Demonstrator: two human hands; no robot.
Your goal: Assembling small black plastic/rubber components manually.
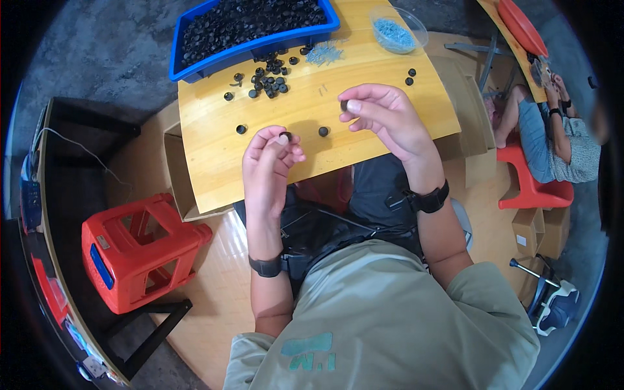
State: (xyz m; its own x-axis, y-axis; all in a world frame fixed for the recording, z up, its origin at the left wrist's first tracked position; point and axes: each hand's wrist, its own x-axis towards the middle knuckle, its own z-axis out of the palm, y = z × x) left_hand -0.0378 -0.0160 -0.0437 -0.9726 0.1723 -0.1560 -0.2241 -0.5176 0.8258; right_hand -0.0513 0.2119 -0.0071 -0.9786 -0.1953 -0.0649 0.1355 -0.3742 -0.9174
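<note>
Over the near part of the yellow table, my left hand [263, 162] pinches a small round black cap [285, 136] between thumb and forefinger. To its right and slightly farther off, my right hand [395, 120] grips another small black cap [344, 105] between thumb and fingertips. The two hands are apart. On the tabletop between them lies a loose black cap [323, 131], and one more cap [241, 129] rests just left of my left hand. Beyond the hands is a loose cluster of black caps [270, 83].
A blue tray [255, 49] heaped with black parts stands at the far left of the table [214, 169]. Beside it are a pile of thin light-blue pieces [325, 53] and a clear bowl [411, 47] of them. A red stool [140, 250] stands left; another person [565, 140] sits right.
</note>
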